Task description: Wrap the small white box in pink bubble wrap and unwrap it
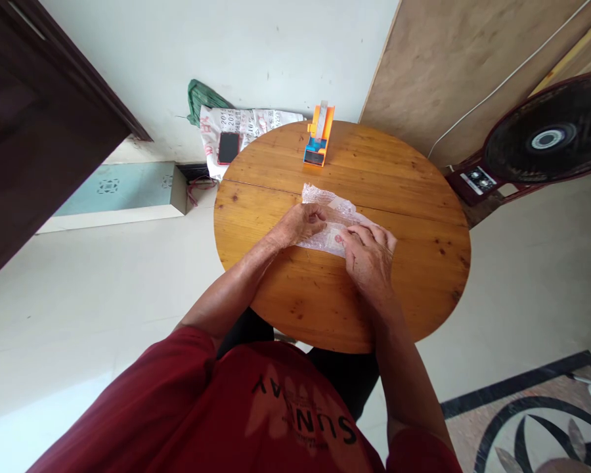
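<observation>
A piece of clear bubble wrap (328, 200) lies on the round wooden table (414, 223), near its middle. My left hand (299, 225) rests on the wrap's left side with its fingers curled onto the plastic. My right hand (369, 253) presses on the wrap's near right edge, fingers bent and pinching it. Something may lie inside the wrap, but I cannot make it out. An orange and blue tape dispenser (319, 136) stands at the table's far edge, apart from both hands.
A black phone (228, 147) lies on a printed white sack (246, 128) behind the table, beside a green bag (201, 100). A dark fan (549, 138) stands at the right. A dark wooden door (34, 125) is on the left.
</observation>
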A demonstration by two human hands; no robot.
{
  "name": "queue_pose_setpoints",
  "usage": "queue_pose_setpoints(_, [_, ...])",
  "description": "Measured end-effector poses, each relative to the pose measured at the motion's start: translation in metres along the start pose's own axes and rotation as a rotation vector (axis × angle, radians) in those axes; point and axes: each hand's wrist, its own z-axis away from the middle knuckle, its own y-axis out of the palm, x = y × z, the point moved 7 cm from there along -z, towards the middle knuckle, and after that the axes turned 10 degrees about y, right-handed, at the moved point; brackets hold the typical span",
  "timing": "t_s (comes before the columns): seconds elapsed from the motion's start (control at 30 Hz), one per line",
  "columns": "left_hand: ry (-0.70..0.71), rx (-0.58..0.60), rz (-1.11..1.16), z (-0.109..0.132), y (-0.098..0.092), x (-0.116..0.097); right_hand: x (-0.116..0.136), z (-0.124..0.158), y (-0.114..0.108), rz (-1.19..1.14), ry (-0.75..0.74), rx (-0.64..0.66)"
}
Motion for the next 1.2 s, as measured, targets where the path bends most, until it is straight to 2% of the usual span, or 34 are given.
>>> queue_pose_setpoints(0.27, [-0.054,0.046,-0.010,0.010,-0.009,-0.001,0.003,-0.001,0.001,-0.007,-0.025,-0.022])
queue_pose_setpoints(0.57, [-0.052,-0.064,-0.358,0.029,-0.032,-0.005,0.000,0.000,0.002,-0.064,-0.030,-0.008])
queue_pose_setpoints(0.7, [-0.110,-0.040,-0.353,0.038,-0.031,0.002,0.001,0.000,0.001,-0.061,-0.035,-0.015])
queue_pose_setpoints(0.83, [-0.143,-0.034,-0.339,0.037,-0.026,0.000,0.001,0.000,0.001,-0.049,-0.039,-0.010])
queue_pose_setpoints(1.0, [-0.183,-0.111,-0.469,0.035,-0.028,-0.009,0.001,0.001,0.001,-0.058,-0.038,-0.007])
queue_pose_setpoints(1.1, [-0.227,-0.042,-0.504,0.038,-0.024,-0.009,0.001,0.001,0.001,-0.068,-0.044,-0.006])
queue_pose_setpoints(1.2, [-0.290,0.061,-0.410,0.044,-0.018,-0.004,0.001,0.001,0.000,-0.065,-0.037,-0.006])
